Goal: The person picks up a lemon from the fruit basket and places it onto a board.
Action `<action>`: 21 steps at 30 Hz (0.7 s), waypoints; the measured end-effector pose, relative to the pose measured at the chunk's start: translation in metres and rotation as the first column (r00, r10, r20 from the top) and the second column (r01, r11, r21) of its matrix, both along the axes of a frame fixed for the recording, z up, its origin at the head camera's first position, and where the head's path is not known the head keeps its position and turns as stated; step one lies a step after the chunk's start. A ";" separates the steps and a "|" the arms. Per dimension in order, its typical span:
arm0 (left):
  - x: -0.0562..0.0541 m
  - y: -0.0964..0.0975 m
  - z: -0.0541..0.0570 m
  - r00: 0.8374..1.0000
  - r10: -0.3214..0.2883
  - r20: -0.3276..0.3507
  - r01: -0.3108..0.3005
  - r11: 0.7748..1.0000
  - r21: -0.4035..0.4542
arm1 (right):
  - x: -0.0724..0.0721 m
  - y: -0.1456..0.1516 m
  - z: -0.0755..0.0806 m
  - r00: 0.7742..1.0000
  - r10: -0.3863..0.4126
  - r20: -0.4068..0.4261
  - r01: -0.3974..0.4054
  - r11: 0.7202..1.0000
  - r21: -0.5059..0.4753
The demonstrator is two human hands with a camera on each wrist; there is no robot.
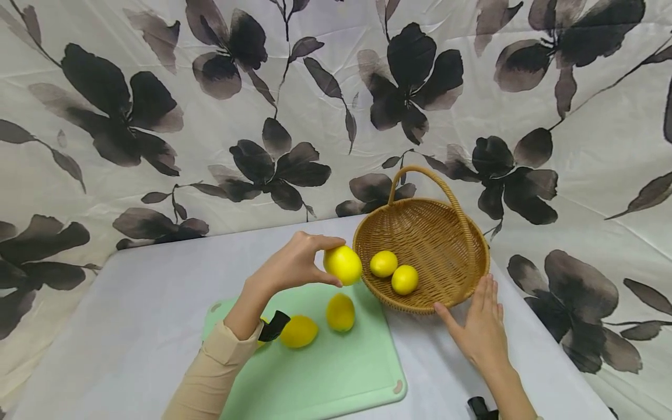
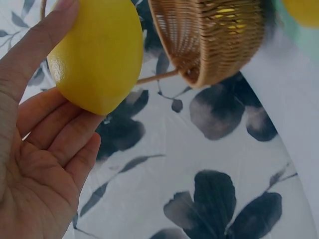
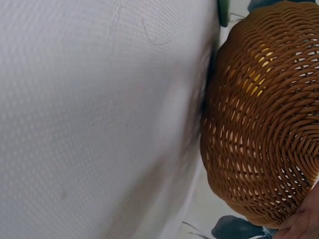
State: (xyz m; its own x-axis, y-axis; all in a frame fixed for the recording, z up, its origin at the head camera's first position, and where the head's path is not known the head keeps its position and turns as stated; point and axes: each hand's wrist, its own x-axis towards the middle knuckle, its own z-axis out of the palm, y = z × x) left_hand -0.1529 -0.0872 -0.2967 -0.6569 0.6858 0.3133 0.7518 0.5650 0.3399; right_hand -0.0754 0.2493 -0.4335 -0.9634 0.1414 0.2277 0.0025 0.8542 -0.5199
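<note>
The held lemon (image 1: 343, 266) was up in the air, just to the left of the brown basket (image 1: 446, 256). The left hand (image 1: 298, 263) had its thumb and fingers clamped on it, one on each side. I could not tell if the lemon touched the basket's rim. Two yellow lemons (image 1: 384, 264) sat inside the basket, side by side in its left part. A tall, round handle (image 1: 415, 168) curved over the basket. The right hand (image 1: 482, 335) touched the near right edge of the basket — its fingers were close together and its thumb stuck out apart. To the left of the basket, and nearer the person, lay a green board (image 1: 336, 373). More lemons (image 1: 340, 312) were on that board — one was partly hidden behind the left wrist. Under it all was a white table (image 1: 131, 326). Behind the basket hung a flowery cloth (image 1: 409, 76).
</note>
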 end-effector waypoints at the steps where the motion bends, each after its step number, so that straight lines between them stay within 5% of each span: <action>1: 0.003 -0.004 -0.001 1.000 0.010 0.005 -0.010 1.000 0.001 | 0.000 0.000 0.000 1.000 0.000 0.000 0.000 1.000 0.000; 21: 0.053 -0.057 -0.036 0.984 0.131 0.125 -0.141 0.987 0.074 | 0.000 -0.006 0.004 1.000 0.005 -0.008 -0.005 1.000 -0.005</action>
